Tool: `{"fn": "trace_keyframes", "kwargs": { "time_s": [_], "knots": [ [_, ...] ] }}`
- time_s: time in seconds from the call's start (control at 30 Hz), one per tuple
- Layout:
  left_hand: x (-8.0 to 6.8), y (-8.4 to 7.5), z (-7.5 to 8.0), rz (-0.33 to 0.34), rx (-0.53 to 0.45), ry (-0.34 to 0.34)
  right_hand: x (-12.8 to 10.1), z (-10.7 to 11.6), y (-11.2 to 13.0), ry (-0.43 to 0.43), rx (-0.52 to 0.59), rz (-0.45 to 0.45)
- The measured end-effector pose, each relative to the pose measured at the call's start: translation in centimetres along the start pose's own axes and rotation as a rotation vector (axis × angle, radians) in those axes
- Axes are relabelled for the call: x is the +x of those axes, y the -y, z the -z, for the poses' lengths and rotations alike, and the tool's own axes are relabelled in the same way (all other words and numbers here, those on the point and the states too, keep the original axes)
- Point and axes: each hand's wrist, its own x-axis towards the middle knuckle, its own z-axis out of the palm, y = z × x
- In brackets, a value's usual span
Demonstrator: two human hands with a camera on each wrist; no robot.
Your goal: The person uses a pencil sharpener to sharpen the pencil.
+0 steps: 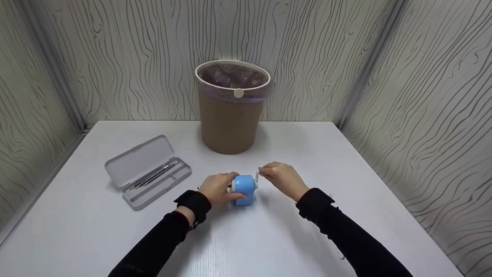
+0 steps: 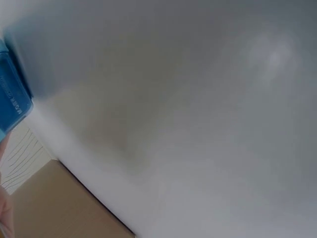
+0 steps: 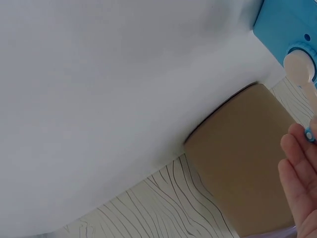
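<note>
In the head view, the left hand (image 1: 219,188) is gripping the blue pencil sharpener (image 1: 245,189) at lower centre, while the right hand (image 1: 282,179) is pinching its crank (image 1: 259,176). Upper centre, a lined brown wastebasket (image 1: 230,115) is standing behind; left, an open pencil case (image 1: 148,171) is lying near the table (image 1: 346,184) edge.

The left wrist view is showing the sharpener's corner (image 2: 12,94), upper left.

In the right wrist view, fingers (image 3: 299,163) are seemingly curling round the crank (image 3: 303,69), right edge.

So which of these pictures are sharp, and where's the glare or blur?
Head view: sharp, evenly lit, with a soft sheen on the white table in front of the blue sharpener. Left wrist view: mostly blurred tabletop with a pale glare patch at upper right. Right wrist view: the right hand is close and out of focus; the brown bin is clearer.
</note>
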Motion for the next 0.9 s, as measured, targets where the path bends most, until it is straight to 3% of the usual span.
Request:
{"fn": "trace_keyframes", "kwargs": {
  "time_s": [0.53, 0.9],
  "knots": [
    [-0.3, 0.7, 0.3, -0.037, -0.026, -0.043, 2.0, -1.3, 0.0, 0.028, -0.119, 0.031],
    [-0.4, 0.5, -0.3, -0.052, -0.033, -0.045, 1.5, -3.8, -0.8, 0.090, -0.110, -0.002]
  ]
}}
